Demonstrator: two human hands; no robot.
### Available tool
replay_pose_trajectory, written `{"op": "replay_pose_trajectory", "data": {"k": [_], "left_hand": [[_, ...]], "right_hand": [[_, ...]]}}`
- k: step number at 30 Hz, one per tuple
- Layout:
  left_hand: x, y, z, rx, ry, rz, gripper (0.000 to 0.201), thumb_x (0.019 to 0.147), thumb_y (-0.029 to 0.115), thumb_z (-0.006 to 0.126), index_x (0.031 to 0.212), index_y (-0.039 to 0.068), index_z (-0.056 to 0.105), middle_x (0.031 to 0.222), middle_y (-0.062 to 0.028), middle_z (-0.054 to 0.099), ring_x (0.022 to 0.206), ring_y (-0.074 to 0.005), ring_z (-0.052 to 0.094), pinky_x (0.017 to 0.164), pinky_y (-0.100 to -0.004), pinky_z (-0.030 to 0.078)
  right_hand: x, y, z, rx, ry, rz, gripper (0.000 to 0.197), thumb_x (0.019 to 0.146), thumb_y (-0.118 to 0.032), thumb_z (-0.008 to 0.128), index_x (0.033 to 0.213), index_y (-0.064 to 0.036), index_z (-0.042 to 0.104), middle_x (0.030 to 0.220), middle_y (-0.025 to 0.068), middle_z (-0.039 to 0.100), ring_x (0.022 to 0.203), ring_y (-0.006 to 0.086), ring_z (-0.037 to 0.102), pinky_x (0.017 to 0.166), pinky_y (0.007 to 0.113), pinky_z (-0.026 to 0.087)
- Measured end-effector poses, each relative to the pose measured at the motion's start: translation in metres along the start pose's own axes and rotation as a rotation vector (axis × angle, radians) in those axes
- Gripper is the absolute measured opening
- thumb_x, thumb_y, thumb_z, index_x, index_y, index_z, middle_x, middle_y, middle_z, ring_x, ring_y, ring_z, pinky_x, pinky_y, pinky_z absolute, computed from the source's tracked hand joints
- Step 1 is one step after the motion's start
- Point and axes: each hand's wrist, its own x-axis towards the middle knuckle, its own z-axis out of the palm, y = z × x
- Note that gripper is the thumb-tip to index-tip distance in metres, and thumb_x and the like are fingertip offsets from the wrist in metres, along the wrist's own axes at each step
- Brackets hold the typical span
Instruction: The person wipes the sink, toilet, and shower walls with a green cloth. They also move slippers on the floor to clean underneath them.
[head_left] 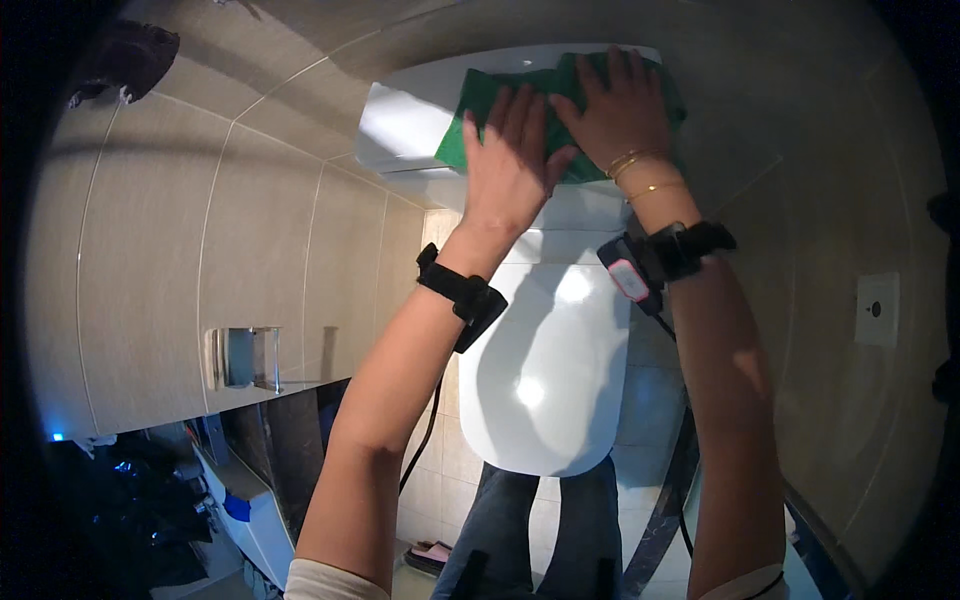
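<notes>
Both of my hands lie on a green cloth (560, 172) spread over the top of a white toilet tank (405, 125). My left hand (510, 160) rests on the cloth's left half, palm down with its fingers stretched out. Farther right, my right hand (618, 112) presses flat on the cloth, fingers spread toward the tank's back edge. The cloth reaches a little past the right hand and leaves the tank's left end bare. Below the tank is the closed white toilet lid (545, 360). Dark devices are strapped to both my wrists, and thin bracelets circle the right one.
Beige tiled walls stand left and right. A metal paper holder (250, 358) juts from the left wall, and a socket plate (877, 310) is on the right one. A dark object (125, 60) hangs at upper left. Dark bags (130, 510) sit at lower left. Cables trail from both wrists.
</notes>
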Motion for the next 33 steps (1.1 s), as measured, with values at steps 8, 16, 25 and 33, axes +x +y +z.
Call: {"op": "replay_pose_trajectory", "data": {"k": [8, 16, 25, 33], "left_hand": [[-0.008, -0.083, -0.006, 0.028, 0.036, -0.008, 0.058, 0.079, 0.042, 0.053, 0.121, 0.003, 0.042, 0.125, -0.0164, 0.044, 0.114, -0.0326, 0.042, 0.092, -0.0494, 0.029], [-0.027, -0.165, -0.036, -0.053, -0.228, -0.08, 0.065, 0.077, 0.037, 0.058, 0.126, 0.002, 0.034, 0.134, -0.0171, 0.03, 0.124, -0.0324, 0.029, 0.097, -0.0454, 0.028], [-0.068, -0.124, -0.003, -0.226, 0.143, -0.285, 0.083, 0.076, 0.03, 0.06, 0.132, -0.006, 0.01, 0.137, -0.0305, 0.004, 0.127, -0.0444, 0.01, 0.104, -0.0477, 0.016], [-0.076, -0.023, 0.053, -0.029, -0.006, -0.146, 0.096, 0.072, 0.036, 0.064, 0.131, -0.009, 0.004, 0.131, -0.0407, 0.0, 0.12, -0.0564, 0.006, 0.098, -0.0605, 0.012]], "right_hand": [[0.032, -0.07, 0.022, 0.162, -0.1, 0.038, 0.055, 0.075, -0.05, 0.049, 0.113, -0.0107, 0.055, 0.125, 0.0215, 0.041, 0.118, 0.0373, 0.034, 0.099, 0.052, 0.019], [0.058, -0.156, 0.047, 0.271, -0.143, -0.1, 0.044, 0.074, -0.039, 0.055, 0.104, -0.0073, 0.06, 0.11, 0.0184, 0.052, 0.115, 0.0356, 0.037, 0.098, 0.048, 0.024], [0.011, -0.144, 0.013, 0.355, 0.107, -0.286, 0.037, 0.071, -0.031, 0.057, 0.099, -0.0073, 0.056, 0.103, 0.0107, 0.054, 0.1, 0.0271, 0.048, 0.086, 0.036, 0.035], [-0.064, -0.038, 0.026, -0.009, 0.116, -0.423, 0.06, 0.075, -0.029, 0.053, 0.132, -0.0267, 0.033, 0.141, -0.0036, 0.023, 0.125, 0.0156, 0.026, 0.101, 0.042, 0.019]]}}
